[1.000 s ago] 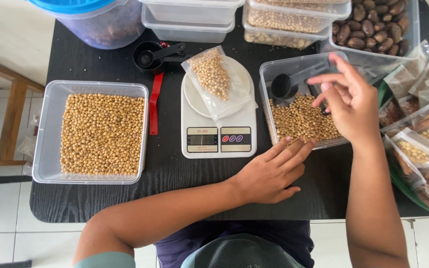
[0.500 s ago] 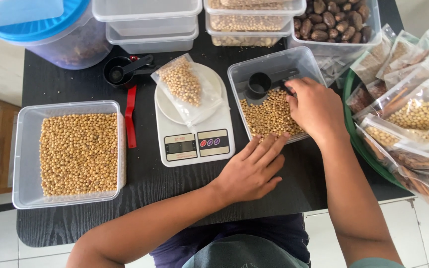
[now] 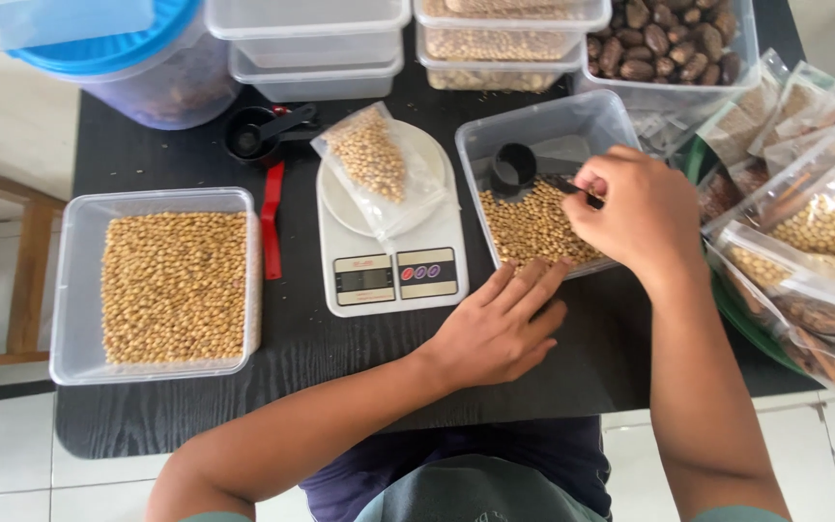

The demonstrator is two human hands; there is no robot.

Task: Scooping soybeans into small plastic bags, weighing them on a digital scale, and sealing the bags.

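1. Far left: a clear tub [image 3: 70, 290] full of pale beans sits on the black table [image 3: 147, 425], well apart from both of your hands. A red strip [image 3: 272, 220] lies just beside its right wall.
2. Centre: a white kitchen scale [image 3: 388, 280] carries a clear bag of beans [image 3: 374, 159] on its pan. Neither hand touches it.
3. Your left hand [image 3: 495, 329] lies flat and open on the table, palm down, holding nothing. Its fingertips [image 3: 548, 275] touch the near wall of the clear container [image 3: 543, 121].
4. That container is partly filled with beans [image 3: 529, 222]. A black scoop [image 3: 514, 169] stands in it, cup toward the far left corner and handle running right.
5. Your right hand [image 3: 635, 213] is curled over the container, fingers pinched on the scoop's handle end. The cup sits just left of that hand.
6. Handling judgement: the scoop looks light, rigid and smooth. The handle end is the proper place to grip. Loose beans roll and spill easily, so keep the cup level.
7. Far right: filled, sealed bags [image 3: 804, 222] lie stacked, near your right forearm.
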